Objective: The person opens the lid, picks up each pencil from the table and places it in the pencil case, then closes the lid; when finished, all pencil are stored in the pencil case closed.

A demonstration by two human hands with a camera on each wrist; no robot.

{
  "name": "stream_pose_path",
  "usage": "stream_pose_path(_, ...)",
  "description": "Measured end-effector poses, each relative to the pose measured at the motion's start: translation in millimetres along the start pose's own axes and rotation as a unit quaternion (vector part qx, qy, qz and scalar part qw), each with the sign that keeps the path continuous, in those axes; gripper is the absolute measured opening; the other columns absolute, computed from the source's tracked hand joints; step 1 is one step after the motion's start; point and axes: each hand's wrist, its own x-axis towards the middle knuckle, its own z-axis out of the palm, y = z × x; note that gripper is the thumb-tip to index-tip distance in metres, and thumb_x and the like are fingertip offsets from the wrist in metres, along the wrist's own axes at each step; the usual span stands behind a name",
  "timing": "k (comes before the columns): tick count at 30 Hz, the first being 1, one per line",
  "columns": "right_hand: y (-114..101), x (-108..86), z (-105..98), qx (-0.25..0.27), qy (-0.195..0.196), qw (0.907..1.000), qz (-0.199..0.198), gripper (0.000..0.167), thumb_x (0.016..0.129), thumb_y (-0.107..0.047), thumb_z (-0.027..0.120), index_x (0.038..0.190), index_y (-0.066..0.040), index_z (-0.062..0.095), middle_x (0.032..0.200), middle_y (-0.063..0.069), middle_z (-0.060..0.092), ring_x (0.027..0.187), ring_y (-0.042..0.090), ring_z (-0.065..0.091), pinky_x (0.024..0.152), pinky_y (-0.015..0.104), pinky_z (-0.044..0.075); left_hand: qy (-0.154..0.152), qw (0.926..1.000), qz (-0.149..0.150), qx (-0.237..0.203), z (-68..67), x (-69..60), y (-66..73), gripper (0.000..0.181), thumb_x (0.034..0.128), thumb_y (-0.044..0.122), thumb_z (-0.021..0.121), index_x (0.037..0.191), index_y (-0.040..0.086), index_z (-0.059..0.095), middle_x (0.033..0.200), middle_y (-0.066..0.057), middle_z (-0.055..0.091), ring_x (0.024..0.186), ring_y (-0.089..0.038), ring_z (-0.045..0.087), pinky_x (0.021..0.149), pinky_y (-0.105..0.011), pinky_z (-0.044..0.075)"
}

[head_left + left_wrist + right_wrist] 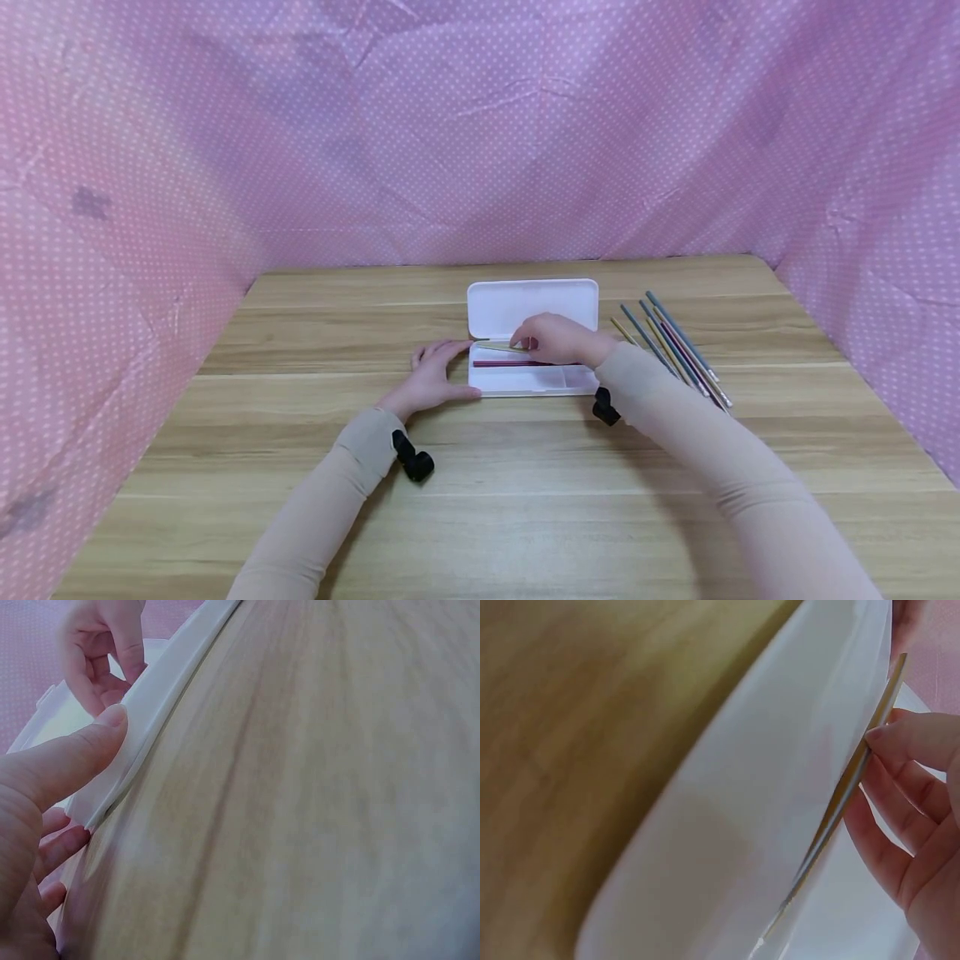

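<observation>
A white pencil case (pixel 513 381) lies with its lid (pixel 517 302) raised at the back. My left hand (pixel 429 382) holds the case's left end, thumb at the front edge and fingers toward the back corner. In the left wrist view, the thumb (pixel 82 754) presses on the case's rim. Over the back part of the tray, my right hand (pixel 558 339) pinches a yellow pencil (pixel 847 784) between thumb and fingers. The pencil lies lengthwise along the hinge side. A dark red pencil (pixel 501 363) rests inside the case; my right hand partly covers the view of it.
Right of the case, several blue, yellow and dark red pencils (pixel 678 346) lie slanted on the wooden table (pixel 495 500), some partly behind my right forearm. Pink dotted cloth (pixel 480 150) hangs behind the table and at both sides.
</observation>
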Motion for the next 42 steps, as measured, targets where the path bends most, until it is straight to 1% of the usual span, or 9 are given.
stream_pose_path(6, -0.8, 4.6, 5.0, 0.005, -0.012, 0.9998, -0.012, 0.030, 0.084, 0.007, 0.057, 0.109, -0.004, 0.069, 0.092, 0.008, 0.068, 0.085, 0.018, 0.060, 0.084, 0.034, 0.051, -0.001, 1.0000, 0.002, -0.003, -0.3, 0.0, 1.8, 0.087, 0.0732, 0.037, 0.080, 0.145, 0.014, 0.038, 0.147, -0.007, 0.042, 0.141, -0.032, 0.020, 0.112, -0.053, -0.003)
stream_pose_path(10, -0.7, 5.3, 6.3, 0.006, -0.018, 0.9997, -0.018, 0.030, 0.084, 0.008, 0.056, 0.109, -0.002, 0.069, 0.092, 0.008, 0.068, 0.085, 0.018, 0.061, 0.084, 0.033, 0.051, -0.002, 1.0000, 0.001, -0.002, -0.1, 0.8, 2.2, 0.086, 0.0735, 0.038, 0.080, 0.145, 0.014, 0.038, 0.147, -0.007, 0.042, 0.141, -0.032, 0.020, 0.111, -0.054, -0.002)
stream_pose_path(14, -1.4, 4.9, 6.5, 0.009, -0.025, 0.9996, -0.006, 0.028, 0.085, 0.006, 0.057, 0.109, -0.002, 0.069, 0.094, 0.008, 0.068, 0.086, 0.017, 0.060, 0.086, 0.034, 0.051, -0.004, 1.0000, 0.000, -0.001, -0.6, 0.6, 2.3, 0.087, 0.0734, 0.038, 0.080, 0.145, 0.014, 0.037, 0.147, -0.007, 0.041, 0.141, -0.032, 0.020, 0.111, -0.054, -0.002)
stream_pose_path(21, -1.1, 3.6, 6.9, 0.018, -0.031, 0.9993, 0.007, 0.028, 0.087, 0.003, 0.056, 0.111, -0.004, 0.068, 0.094, 0.006, 0.068, 0.083, 0.015, 0.057, 0.084, 0.032, 0.051, 0.000, 1.0000, 0.004, 0.004, 1.3, -1.7, 0.2, 0.088, 0.0724, 0.040, 0.080, 0.145, 0.013, 0.038, 0.147, -0.009, 0.041, 0.141, -0.033, 0.021, 0.112, -0.054, -0.002)
stream_pose_path(26, -1.0, 1.2, 4.1, 0.031, -0.032, 0.9986, 0.029, 0.027, 0.090, -0.003, 0.058, 0.115, -0.007, 0.067, 0.096, 0.005, 0.068, 0.088, 0.016, 0.059, 0.086, 0.034, 0.050, 0.000, 1.0000, -0.001, -0.001, 3.9, -3.5, -1.9, 0.090, 0.0713, 0.041, 0.081, 0.145, 0.013, 0.037, 0.147, -0.008, 0.041, 0.141, -0.032, 0.021, 0.113, -0.053, -0.003)
stream_pose_path(31, -1.5, -5.2, -1.6, 0.036, -0.017, 0.9985, 0.038, 0.027, 0.089, -0.006, 0.060, 0.115, -0.006, 0.067, 0.096, 0.005, 0.068, 0.092, 0.019, 0.061, 0.088, 0.037, 0.050, 0.005, 1.0000, -0.001, -0.008, 4.0, -3.9, -1.1, 0.089, 0.0715, 0.040, 0.081, 0.145, 0.013, 0.038, 0.147, -0.008, 0.042, 0.141, -0.032, 0.021, 0.113, -0.053, -0.002)
stream_pose_path(35, 0.3, -13.9, -4.2, 0.041, -0.020, 0.9980, 0.043, 0.026, 0.090, -0.007, 0.060, 0.115, -0.007, 0.067, 0.098, 0.005, 0.067, 0.093, 0.019, 0.060, 0.086, 0.036, 0.050, 0.004, 1.0000, 0.002, -0.008, 3.1, -3.8, 1.0, 0.089, 0.0715, 0.039, 0.081, 0.145, 0.013, 0.038, 0.147, -0.009, 0.042, 0.141, -0.033, 0.021, 0.113, -0.053, -0.003)
stream_pose_path(38, 3.6, -21.6, -4.9, 0.044, -0.017, 0.9982, 0.036, 0.026, 0.091, -0.006, 0.060, 0.115, -0.006, 0.067, 0.099, 0.005, 0.068, 0.092, 0.018, 0.061, 0.084, 0.034, 0.051, 0.005, 0.9999, 0.005, -0.008, 2.6, -3.8, 2.2, 0.090, 0.0711, 0.038, 0.081, 0.145, 0.013, 0.038, 0.146, -0.009, 0.042, 0.141, -0.033, 0.021, 0.113, -0.053, -0.003)
stream_pose_path(42, 9.4, -32.3, -5.9, 0.047, 0.009, 0.9988, 0.015, 0.024, 0.089, -0.004, 0.061, 0.113, -0.003, 0.067, 0.098, 0.007, 0.068, 0.089, 0.019, 0.062, 0.081, 0.034, 0.052, 0.006, 0.9999, 0.007, -0.006, 2.1, -3.9, 3.8, 0.089, 0.0714, 0.037, 0.082, 0.145, 0.013, 0.038, 0.146, -0.009, 0.043, 0.141, -0.033, 0.022, 0.112, -0.053, -0.003)
